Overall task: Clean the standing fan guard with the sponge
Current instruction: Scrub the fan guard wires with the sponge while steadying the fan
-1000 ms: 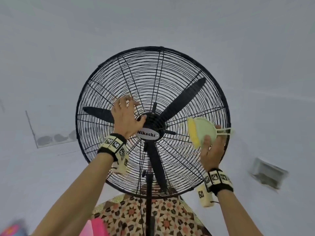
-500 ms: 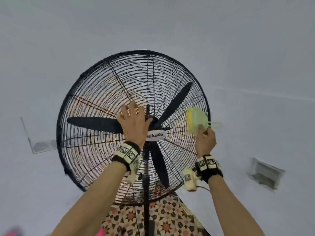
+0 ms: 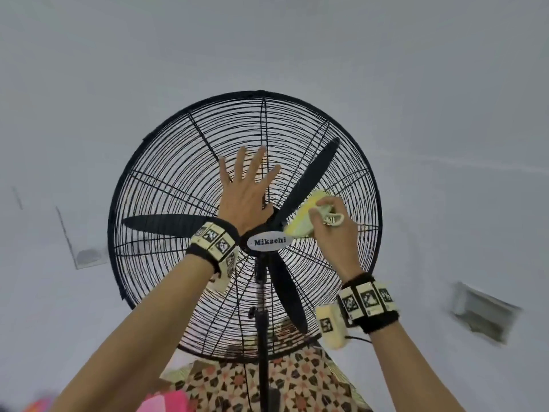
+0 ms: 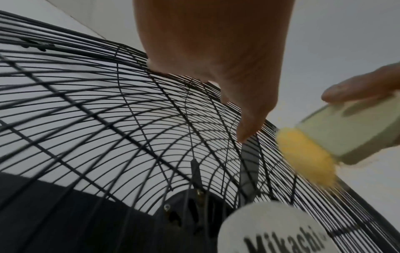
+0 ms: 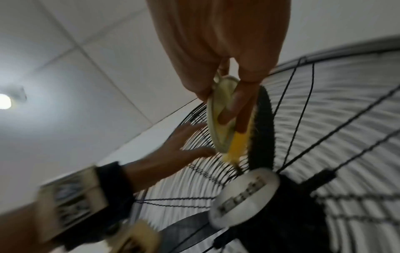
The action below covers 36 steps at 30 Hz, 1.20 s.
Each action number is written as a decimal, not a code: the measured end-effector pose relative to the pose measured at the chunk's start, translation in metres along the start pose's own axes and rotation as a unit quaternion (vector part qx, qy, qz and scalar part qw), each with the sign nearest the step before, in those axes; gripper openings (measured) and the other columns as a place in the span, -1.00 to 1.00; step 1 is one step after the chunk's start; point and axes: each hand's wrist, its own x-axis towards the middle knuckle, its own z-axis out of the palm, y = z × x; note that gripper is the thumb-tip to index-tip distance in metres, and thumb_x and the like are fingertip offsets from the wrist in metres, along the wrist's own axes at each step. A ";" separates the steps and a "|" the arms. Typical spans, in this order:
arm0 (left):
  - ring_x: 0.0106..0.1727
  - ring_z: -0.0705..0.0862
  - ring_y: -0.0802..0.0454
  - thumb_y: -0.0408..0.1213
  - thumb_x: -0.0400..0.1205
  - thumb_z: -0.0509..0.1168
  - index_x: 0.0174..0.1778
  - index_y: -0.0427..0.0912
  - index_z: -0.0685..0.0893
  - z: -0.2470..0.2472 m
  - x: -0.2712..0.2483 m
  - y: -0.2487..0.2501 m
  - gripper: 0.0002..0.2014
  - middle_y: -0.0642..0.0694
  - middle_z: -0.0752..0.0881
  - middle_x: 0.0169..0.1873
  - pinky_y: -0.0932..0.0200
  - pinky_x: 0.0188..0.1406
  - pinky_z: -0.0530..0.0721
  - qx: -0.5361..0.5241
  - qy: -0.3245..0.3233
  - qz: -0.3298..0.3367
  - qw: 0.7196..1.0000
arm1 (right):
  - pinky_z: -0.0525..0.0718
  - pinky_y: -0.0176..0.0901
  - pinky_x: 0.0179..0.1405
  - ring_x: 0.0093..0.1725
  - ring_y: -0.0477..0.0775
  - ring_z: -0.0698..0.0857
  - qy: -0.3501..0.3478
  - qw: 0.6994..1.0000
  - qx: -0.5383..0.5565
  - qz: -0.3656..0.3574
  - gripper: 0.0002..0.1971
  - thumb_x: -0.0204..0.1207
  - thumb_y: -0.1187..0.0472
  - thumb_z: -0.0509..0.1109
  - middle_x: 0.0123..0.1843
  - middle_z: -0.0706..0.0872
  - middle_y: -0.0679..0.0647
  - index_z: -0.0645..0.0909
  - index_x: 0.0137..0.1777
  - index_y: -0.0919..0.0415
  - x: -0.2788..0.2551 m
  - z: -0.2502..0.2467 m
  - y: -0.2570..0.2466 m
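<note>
A black wire fan guard (image 3: 166,185) on a standing fan fills the middle of the head view, with a white "Mikachi" badge (image 3: 269,241) at its hub. My left hand (image 3: 246,188) lies flat on the guard just above the hub, fingers straight and spread. My right hand (image 3: 329,221) grips a yellow sponge with a pale green handle (image 3: 303,221) and holds it against the guard right of the badge. In the left wrist view the sponge's yellow pad (image 4: 305,155) touches the wires. The sponge (image 5: 225,126) shows between my fingers in the right wrist view.
The fan's black pole (image 3: 263,352) runs down in front of a patterned cloth (image 3: 300,385). Pale walls and ceiling surround the fan, with a vent (image 3: 484,310) at the right and a ceiling light (image 5: 4,101).
My left hand has uncurled and now lies flat with spread fingers. My right hand has brought the sponge down and left, from the guard's right part to beside the badge.
</note>
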 end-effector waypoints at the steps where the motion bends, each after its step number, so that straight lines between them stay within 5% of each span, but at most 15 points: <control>1: 0.80 -0.30 -0.44 0.32 0.57 0.37 0.83 0.26 0.07 -0.001 0.004 0.000 -0.06 -0.14 -0.30 0.84 -0.67 0.63 -0.33 0.007 -0.015 -0.013 1.000 | 0.74 -0.34 -0.42 -0.15 -0.24 0.77 -0.003 1.000 0.012 -0.024 -0.86 0.72 0.20 0.44 0.12 0.75 0.06 0.54 0.18 0.05 0.000 0.007 -0.005; 3: 0.79 -0.35 -0.46 0.37 0.55 0.40 0.82 0.26 0.07 -0.002 0.010 0.001 -0.03 -0.16 -0.35 0.82 -0.70 0.61 -0.33 0.005 -0.040 -0.028 0.999 | 0.67 -0.38 -0.35 -0.11 -0.12 0.76 -0.010 0.997 0.025 -0.077 -0.85 0.70 0.14 0.47 0.06 0.74 0.01 0.56 0.16 0.05 0.000 0.017 -0.007; 6: 0.81 -0.20 -0.46 0.30 0.50 0.51 0.75 0.17 0.22 -0.011 0.017 0.004 -0.05 -0.17 -0.18 0.84 -0.75 0.62 -0.16 0.006 -0.065 -0.048 0.997 | 0.81 0.16 -0.35 -0.25 0.11 0.76 -0.051 0.998 0.010 -0.045 -0.85 0.65 0.21 0.49 -0.15 0.72 -0.06 0.56 0.00 -0.02 -0.003 0.018 0.011; 8: 0.80 -0.12 -0.47 0.25 0.48 0.55 0.71 0.09 0.25 -0.018 0.025 0.007 -0.06 -0.21 -0.10 0.83 -0.76 0.62 -0.06 0.015 -0.093 -0.064 0.993 | 0.78 0.33 -0.42 -0.33 0.20 0.77 -0.034 0.999 -0.003 0.000 -0.78 0.59 0.29 0.49 -0.24 0.71 0.04 0.53 -0.10 -0.03 -0.004 0.013 0.020; 12: 0.78 -0.11 -0.50 0.18 0.38 0.66 0.64 0.01 0.30 -0.028 0.035 0.017 -0.01 -0.21 -0.07 0.80 -0.82 0.57 -0.03 0.005 -0.116 -0.089 0.989 | 0.68 -0.12 -0.53 -0.47 -0.02 0.68 -0.034 0.998 -0.001 -0.055 -0.83 0.61 0.34 0.48 -0.36 0.68 0.00 0.53 -0.10 0.18 0.002 0.013 0.000; 14: 0.79 -0.12 -0.49 0.16 0.35 0.69 0.64 0.00 0.31 -0.027 0.037 0.019 0.02 -0.13 -0.08 0.80 -0.82 0.57 -0.05 -0.003 -0.120 -0.094 0.988 | 0.63 -0.06 -0.60 -0.50 0.02 0.65 -0.053 0.994 -0.024 -0.088 -0.84 0.65 0.31 0.45 -0.38 0.68 0.02 0.51 -0.09 0.20 0.004 0.019 -0.006; 17: 0.79 -0.12 -0.45 0.12 0.33 0.72 0.63 0.00 0.34 -0.026 0.037 0.012 0.01 -0.04 -0.10 0.80 -0.81 0.58 -0.04 -0.021 -0.125 -0.099 0.987 | 0.68 0.17 -0.57 -0.50 0.06 0.67 -0.068 0.994 -0.075 -0.035 -0.82 0.61 0.23 0.48 -0.39 0.72 0.02 0.50 -0.10 0.13 0.006 0.017 0.006; 20: 0.79 -0.18 -0.45 0.08 0.35 0.72 0.61 0.00 0.33 -0.026 0.038 0.006 -0.01 -0.04 -0.15 0.79 -0.82 0.57 -0.10 -0.036 -0.136 -0.100 0.985 | 0.69 -0.17 -0.59 -0.47 -0.16 0.73 -0.068 0.990 -0.125 -0.018 -0.82 0.61 0.17 0.52 -0.31 0.77 -0.05 0.53 -0.09 0.10 0.015 0.009 0.006; 22: 0.79 -0.19 -0.45 0.10 0.34 0.72 0.58 0.02 0.32 -0.027 0.038 0.005 -0.02 -0.03 -0.14 0.79 -0.82 0.57 -0.15 -0.042 -0.140 -0.097 0.985 | 0.68 -0.33 -0.53 -0.40 -0.25 0.75 -0.077 0.989 -0.100 -0.070 -0.85 0.66 0.20 0.47 -0.27 0.75 -0.10 0.53 -0.06 0.15 0.017 0.007 -0.006; 24: 0.78 -0.15 -0.42 0.13 0.30 0.72 0.54 0.05 0.36 -0.027 0.036 0.001 -0.04 -0.03 -0.08 0.78 -0.80 0.59 -0.14 -0.049 -0.130 -0.093 0.986 | 0.70 -0.32 -0.52 -0.35 -0.21 0.78 -0.108 0.982 -0.092 -0.123 -0.86 0.72 0.18 0.42 -0.26 0.72 -0.12 0.50 -0.01 0.13 0.014 0.011 -0.011; 29: 0.76 -0.06 -0.42 0.15 0.24 0.75 0.48 0.08 0.42 -0.024 0.032 -0.018 -0.05 -0.05 0.02 0.76 -0.80 0.59 -0.04 -0.072 -0.113 -0.082 0.988 | 0.65 -0.05 -0.55 -0.47 -0.01 0.66 -0.086 0.969 -0.210 -0.095 -0.82 0.66 0.11 0.45 -0.37 0.67 -0.03 0.49 -0.07 0.10 0.004 0.013 0.000; 33: 0.77 -0.10 -0.42 0.13 0.26 0.74 0.47 0.07 0.40 -0.029 0.028 -0.011 -0.07 -0.04 -0.02 0.74 -0.81 0.58 -0.10 -0.069 -0.117 -0.078 0.988 | 0.49 -0.43 -0.57 -0.50 -0.20 0.64 -0.097 0.973 -0.147 -0.152 -0.82 0.69 0.12 0.46 -0.34 0.71 -0.07 0.53 -0.05 0.14 0.010 0.011 -0.013; 36: 0.78 -0.13 -0.42 0.12 0.28 0.74 0.48 0.04 0.40 -0.030 0.027 -0.010 -0.08 -0.04 -0.05 0.76 -0.83 0.56 -0.12 -0.077 -0.112 -0.072 0.988 | 0.46 -0.40 -0.62 -0.55 -0.14 0.61 -0.085 0.971 -0.132 -0.178 -0.83 0.73 0.11 0.40 -0.38 0.67 -0.07 0.51 -0.02 0.15 0.017 0.012 -0.016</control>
